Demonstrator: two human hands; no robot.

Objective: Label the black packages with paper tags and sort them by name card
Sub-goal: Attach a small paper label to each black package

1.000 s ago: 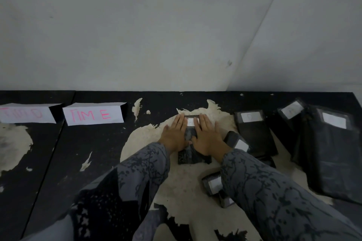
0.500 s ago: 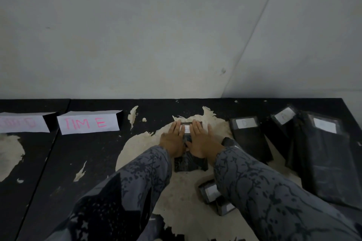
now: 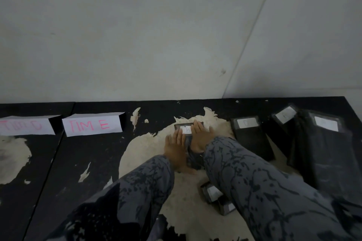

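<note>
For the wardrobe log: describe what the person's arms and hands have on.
Both arms wear long grey sleeves, left sleeve and right sleeve, printed with dark, branching, splatter-like marks. The left hand and right hand are bare: no gloves, rings or watch visible.

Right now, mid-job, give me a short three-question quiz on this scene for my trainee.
1. True or false: both hands lie flat on the same black package.
2. Which name card stands nearer that package? A) the TIM E card B) the card at the far left
3. Fill in: the paper tag shows between the left hand and the ____ hand.

Key: 1 true. 2 A. 3 right. The hands press with open palms, no closed grip. More tagged packages, such as the flat one, lie to the right on the table.
</note>
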